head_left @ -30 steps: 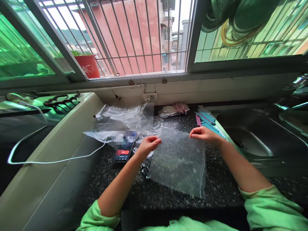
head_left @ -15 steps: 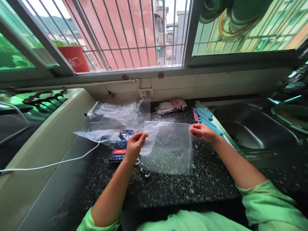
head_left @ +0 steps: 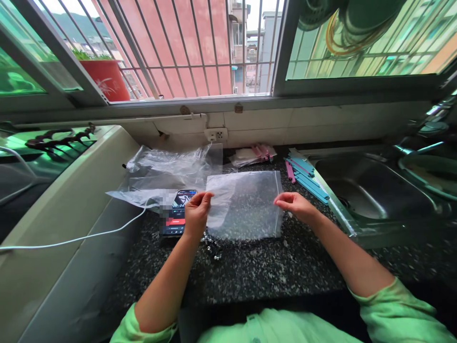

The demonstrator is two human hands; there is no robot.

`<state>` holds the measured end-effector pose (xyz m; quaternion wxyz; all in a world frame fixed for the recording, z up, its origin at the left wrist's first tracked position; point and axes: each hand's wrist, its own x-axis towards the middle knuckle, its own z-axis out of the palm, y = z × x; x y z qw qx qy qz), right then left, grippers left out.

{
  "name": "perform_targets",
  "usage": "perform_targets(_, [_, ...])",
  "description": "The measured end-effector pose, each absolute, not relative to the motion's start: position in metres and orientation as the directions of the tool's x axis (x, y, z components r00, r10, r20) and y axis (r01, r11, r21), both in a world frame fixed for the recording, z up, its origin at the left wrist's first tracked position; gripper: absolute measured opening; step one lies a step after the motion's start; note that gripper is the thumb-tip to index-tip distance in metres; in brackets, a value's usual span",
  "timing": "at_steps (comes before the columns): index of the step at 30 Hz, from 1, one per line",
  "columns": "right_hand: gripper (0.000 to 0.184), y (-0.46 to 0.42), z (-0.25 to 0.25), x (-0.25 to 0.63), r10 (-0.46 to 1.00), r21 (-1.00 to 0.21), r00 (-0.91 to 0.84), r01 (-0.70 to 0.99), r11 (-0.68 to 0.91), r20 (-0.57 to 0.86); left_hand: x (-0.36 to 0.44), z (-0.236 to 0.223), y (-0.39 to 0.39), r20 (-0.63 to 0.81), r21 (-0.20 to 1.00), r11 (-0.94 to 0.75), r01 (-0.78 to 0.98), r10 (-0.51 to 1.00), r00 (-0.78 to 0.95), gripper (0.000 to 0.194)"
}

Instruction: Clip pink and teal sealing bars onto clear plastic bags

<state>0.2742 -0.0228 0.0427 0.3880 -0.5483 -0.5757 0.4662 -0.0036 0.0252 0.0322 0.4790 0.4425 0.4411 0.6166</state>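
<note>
A clear plastic bag (head_left: 250,205) is stretched flat between my two hands above the speckled dark counter (head_left: 271,271). My left hand (head_left: 197,209) pinches its left edge. At the opposite side, my right hand (head_left: 294,205) has its thumb and fingers closed on the edge that carries a seam strip. Just left of my left hand lies a phone (head_left: 174,221) with its screen lit. A small heap of shiny beads (head_left: 214,252) rests on the counter below the bag's lower left corner.
Crumpled clear plastic bags (head_left: 167,164) lie at the back left. Blue and pink strips (head_left: 307,178) sit beside the steel sink (head_left: 378,190). A small packet with pink pieces (head_left: 255,155) lies by the wall. A white cable (head_left: 78,240) crosses the left side toward the phone.
Both hands still hold the bag. Its lower edge has risen toward the window, and my right hand has shifted slightly down and left along the bag's edge.
</note>
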Motion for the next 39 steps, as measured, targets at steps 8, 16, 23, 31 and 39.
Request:
perform_targets(8, [0.016, -0.04, 0.075, 0.277, 0.679, -0.339, -0.066, 0.828, 0.446, 0.731, -0.011, 0.041, 0.019, 0.571, 0.812, -0.516, 0.272, 0.798, -0.191, 0.023])
perform_targets(16, [0.024, -0.067, 0.061, 0.249, 0.601, 0.252, -0.445, 0.89, 0.38, 0.664, 0.019, 0.045, -0.022, 0.857, 0.071, -0.843, 0.534, 0.326, 0.4, 0.036])
perform_targets(23, [0.015, -0.06, 0.047, 0.252, 0.625, 0.171, -0.473, 0.86, 0.481, 0.621, 0.01, 0.037, -0.024, 0.784, 0.025, -0.884, 0.466, 0.306, 0.539, 0.019])
perform_targets(31, [0.022, -0.048, 0.052, 0.292, 0.699, 0.1, -0.515, 0.834, 0.543, 0.497, -0.01, 0.036, -0.013, 0.822, 0.176, -0.857, 0.484, 0.398, 0.407, 0.019])
perform_targets(39, [0.018, -0.055, 0.055, 0.253, 0.669, -0.036, -0.471, 0.802, 0.596, 0.575, 0.002, 0.027, -0.018, 0.755, 0.463, -0.823, 0.328, 0.56, 0.34, 0.011])
